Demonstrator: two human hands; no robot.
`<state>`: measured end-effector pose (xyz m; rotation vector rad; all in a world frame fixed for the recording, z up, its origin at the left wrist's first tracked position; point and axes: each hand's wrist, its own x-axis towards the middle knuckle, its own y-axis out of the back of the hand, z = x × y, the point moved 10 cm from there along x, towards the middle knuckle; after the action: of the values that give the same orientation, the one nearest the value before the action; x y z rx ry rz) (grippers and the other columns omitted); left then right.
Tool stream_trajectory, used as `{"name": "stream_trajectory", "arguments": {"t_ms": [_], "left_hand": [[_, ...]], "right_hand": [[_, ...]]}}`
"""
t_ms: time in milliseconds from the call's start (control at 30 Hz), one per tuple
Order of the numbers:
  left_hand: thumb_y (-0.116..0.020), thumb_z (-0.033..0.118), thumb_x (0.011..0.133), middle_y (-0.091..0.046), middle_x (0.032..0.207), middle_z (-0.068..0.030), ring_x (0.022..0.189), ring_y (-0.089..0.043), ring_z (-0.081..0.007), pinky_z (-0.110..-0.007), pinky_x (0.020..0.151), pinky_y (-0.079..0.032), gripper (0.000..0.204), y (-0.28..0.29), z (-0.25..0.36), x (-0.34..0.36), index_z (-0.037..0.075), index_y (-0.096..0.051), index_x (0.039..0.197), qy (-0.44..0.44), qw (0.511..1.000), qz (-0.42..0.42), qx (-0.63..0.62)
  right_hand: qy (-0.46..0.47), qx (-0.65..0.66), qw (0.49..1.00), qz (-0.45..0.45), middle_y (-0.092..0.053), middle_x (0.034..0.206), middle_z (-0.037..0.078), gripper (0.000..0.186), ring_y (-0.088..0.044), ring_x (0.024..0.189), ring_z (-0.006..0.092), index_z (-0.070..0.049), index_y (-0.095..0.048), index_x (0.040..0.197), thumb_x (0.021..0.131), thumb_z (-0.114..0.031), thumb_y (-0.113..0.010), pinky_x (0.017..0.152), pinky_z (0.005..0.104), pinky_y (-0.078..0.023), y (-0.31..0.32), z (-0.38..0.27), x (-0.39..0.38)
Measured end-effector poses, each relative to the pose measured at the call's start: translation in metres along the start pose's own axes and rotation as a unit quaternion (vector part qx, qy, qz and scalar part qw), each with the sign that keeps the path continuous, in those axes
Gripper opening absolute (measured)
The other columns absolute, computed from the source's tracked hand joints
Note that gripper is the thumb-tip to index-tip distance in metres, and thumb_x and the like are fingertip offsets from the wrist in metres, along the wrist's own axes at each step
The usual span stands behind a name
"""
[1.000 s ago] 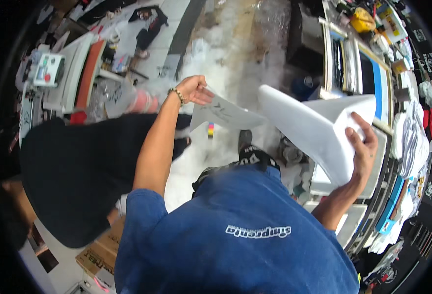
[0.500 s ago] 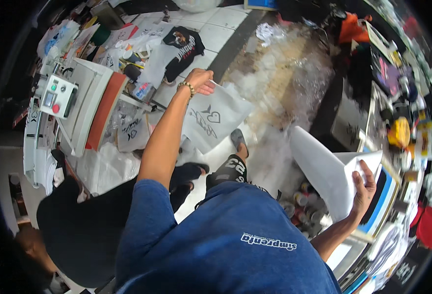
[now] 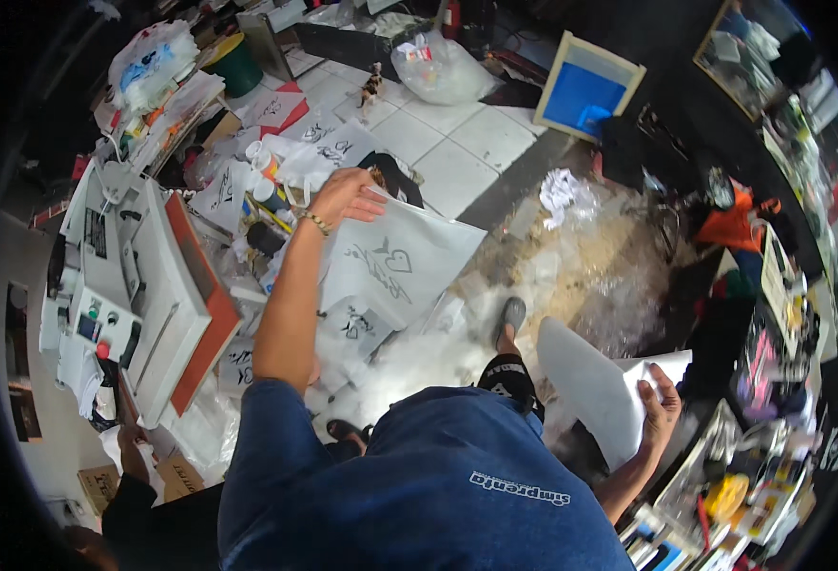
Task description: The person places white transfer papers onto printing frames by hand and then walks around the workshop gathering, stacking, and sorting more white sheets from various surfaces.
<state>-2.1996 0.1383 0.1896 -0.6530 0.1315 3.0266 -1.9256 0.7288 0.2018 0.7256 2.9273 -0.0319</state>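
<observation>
Fingers stretched out, my left hand (image 3: 350,197) is over the upper left corner of a flat white sheet (image 3: 438,249) with a dark heart design. The hand looks open, and its thumb is hidden. Beneath and beside that sheet lie more white printed pieces (image 3: 352,325), partly covered. On the right, my right hand (image 3: 660,409) grips a limp white sheet (image 3: 585,385) by its folded end, thumb on the near face. The rest of that sheet curls away to the left. Whether it is one layer or several, I cannot tell.
A heat press (image 3: 167,295) with a red-brown pad stands at the left, another person's arm (image 3: 132,452) below it. Crumpled clear plastic (image 3: 619,276) covers the floor ahead. A blue-meshed frame (image 3: 585,88) leans at the back; a cluttered table (image 3: 723,476) is at right.
My view has shifted, showing more floor ahead. The left hand has gone from a pinch on the sheet's corner to straightened fingers, and the sheet is spread flatter. The right hand keeps its grip.
</observation>
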Motion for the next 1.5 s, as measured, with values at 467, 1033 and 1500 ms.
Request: {"name": "stream_trajectory", "arguments": {"t_ms": [467,1033,1500], "left_hand": [[-0.053,0.025,0.093,-0.064,0.093,-0.0151,0.081,-0.07,-0.0276,-0.032,0.062,-0.058,0.025,0.196,0.17,0.118,0.002,-0.052,0.1,-0.153,0.921,0.33,-0.141],[-0.055,0.016,0.088,-0.06,0.086,-0.0104,0.082,-0.07,-0.0322,-0.036,0.063,-0.06,0.015,0.45,0.299,0.311,0.005,-0.05,0.097,-0.1,0.873,0.439,-0.187],[-0.056,0.014,0.091,-0.059,0.087,-0.0099,0.073,-0.07,-0.0238,-0.032,0.057,-0.059,0.014,0.69,0.47,0.414,0.003,-0.049,0.097,0.093,0.865,0.491,0.04]], "right_hand": [[-0.004,-0.086,0.952,-0.294,-0.066,0.093,0.004,0.034,-0.059,0.08,0.0093,0.002,-0.067,0.107,0.074,0.004,-0.074,0.075,0.0238,-0.049,-0.384,-0.099,0.455],[0.005,-0.084,0.857,-0.509,-0.065,0.105,0.007,0.039,-0.057,0.096,0.0122,0.002,-0.065,0.111,0.073,-0.002,-0.076,0.089,0.0249,-0.044,-0.892,-0.138,0.687],[0.019,-0.164,0.734,-0.659,-0.068,0.1,0.011,0.041,-0.06,0.096,0.0185,0.003,-0.069,0.105,0.066,-0.005,-0.077,0.093,0.0291,-0.042,-1.307,-0.119,0.739]]}}
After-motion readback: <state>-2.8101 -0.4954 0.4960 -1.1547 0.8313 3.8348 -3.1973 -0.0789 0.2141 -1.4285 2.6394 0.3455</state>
